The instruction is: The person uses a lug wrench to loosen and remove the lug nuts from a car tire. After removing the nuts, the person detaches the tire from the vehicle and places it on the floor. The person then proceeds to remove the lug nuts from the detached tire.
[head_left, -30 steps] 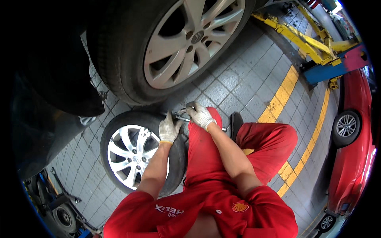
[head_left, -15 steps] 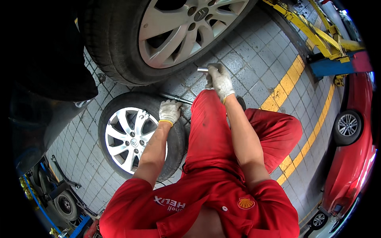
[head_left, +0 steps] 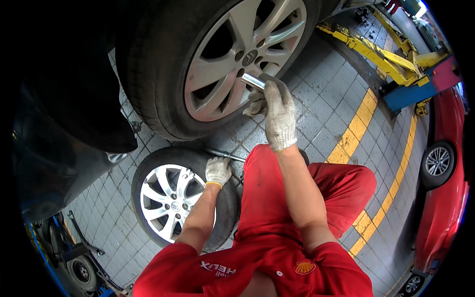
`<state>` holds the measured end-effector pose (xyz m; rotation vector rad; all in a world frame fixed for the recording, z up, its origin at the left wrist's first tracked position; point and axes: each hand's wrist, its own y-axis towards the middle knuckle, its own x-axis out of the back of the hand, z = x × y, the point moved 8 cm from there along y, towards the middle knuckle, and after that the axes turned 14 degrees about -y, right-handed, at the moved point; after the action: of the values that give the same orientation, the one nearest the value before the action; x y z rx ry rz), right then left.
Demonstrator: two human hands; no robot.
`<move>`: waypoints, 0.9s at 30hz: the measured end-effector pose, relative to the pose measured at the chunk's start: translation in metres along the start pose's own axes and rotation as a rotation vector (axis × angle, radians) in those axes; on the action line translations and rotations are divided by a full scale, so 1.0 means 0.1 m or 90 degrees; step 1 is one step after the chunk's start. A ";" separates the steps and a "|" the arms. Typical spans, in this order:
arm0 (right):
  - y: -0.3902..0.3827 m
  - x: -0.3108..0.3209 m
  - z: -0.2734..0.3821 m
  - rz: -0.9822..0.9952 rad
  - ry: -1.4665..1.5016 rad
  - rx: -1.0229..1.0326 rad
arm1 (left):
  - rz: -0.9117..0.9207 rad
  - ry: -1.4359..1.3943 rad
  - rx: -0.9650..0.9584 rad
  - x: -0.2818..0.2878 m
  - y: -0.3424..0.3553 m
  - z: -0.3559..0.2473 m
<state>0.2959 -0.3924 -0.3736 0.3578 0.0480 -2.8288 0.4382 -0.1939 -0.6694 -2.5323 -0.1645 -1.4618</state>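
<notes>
My right hand point(head_left: 278, 111), in a pale knit work glove, is closed around a shiny metal socket point(head_left: 253, 81). The socket's free end points left, in front of the silver spoked wheel point(head_left: 217, 96) on the car, close below its hub. Whether it touches the wheel I cannot tell. A second wheel with a black tyre point(head_left: 148, 166) lies flat on the floor, its alloy rim up. My gloved left hand point(head_left: 218, 171) rests on that tyre, fingers laid over its upper edge. Beside those fingertips lies a metal bar point(head_left: 225, 155). Small shiny pieces point(head_left: 187, 174) sit on a rim spoke.
A yellow lift arm point(head_left: 368, 49) with a blue base point(head_left: 401, 94) stands at the upper right. Yellow lines point(head_left: 358, 123) cross the grey tiled floor. A red car point(head_left: 445, 198) is at far right. Dark bodywork point(head_left: 54, 168) is on the left, above a spare wheel point(head_left: 81, 271).
My right hand has lifted the socket up toward the mounted wheel's hub. The view has shifted, so wheels and floor sit lower. My left hand stays on the lying tyre.
</notes>
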 end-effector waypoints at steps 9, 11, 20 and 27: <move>0.52 -0.27 -0.09 -0.089 0.039 -0.088 | 0.006 0.000 0.004 0.01 0.00 -0.03; 0.54 -0.32 -0.09 -0.085 0.059 -0.144 | 0.001 -0.002 0.004 0.02 -0.02 -0.02; 0.73 -0.18 0.00 -0.130 -0.430 0.193 | 0.007 0.005 -0.002 0.01 0.01 -0.07; 0.71 -0.26 0.11 0.049 -0.367 0.011 | -0.006 0.011 -0.001 0.03 -0.03 -0.02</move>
<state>0.3384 -0.4541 -0.3566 -0.4462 -0.1069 -2.7431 0.4379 -0.1912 -0.6652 -2.5219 -0.1731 -1.4873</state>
